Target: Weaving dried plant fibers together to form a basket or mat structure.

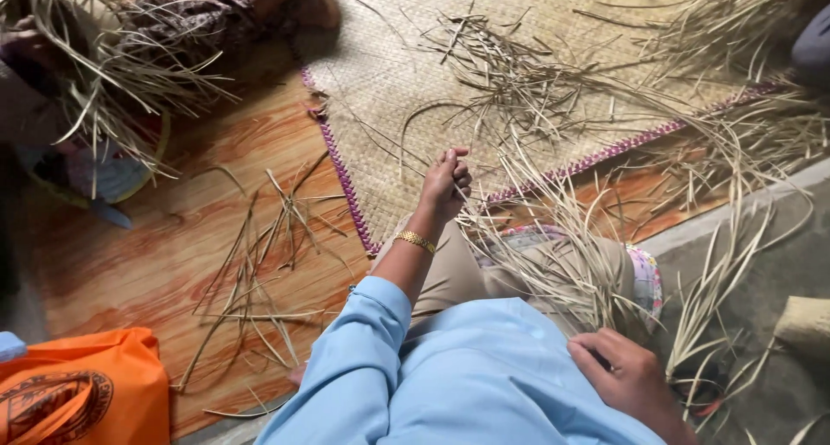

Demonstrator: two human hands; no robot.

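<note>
orange bag (pixel 82 384) cut by edge, right hand (pixel 627 377) partly cropped

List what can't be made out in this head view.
- Right hand: what its fingers grip, hidden by the hand itself.
- Left hand: the pinched dried strip is too thin to follow.
- Orange bag: cut off by the bottom edge.
- Person top left: mostly covered by straw.

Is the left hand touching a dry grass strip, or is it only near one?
Touching. In the head view, the left hand is closed, its fingers pinching a thin dry grass strip that runs from them down toward the bundle on the lap.
</note>
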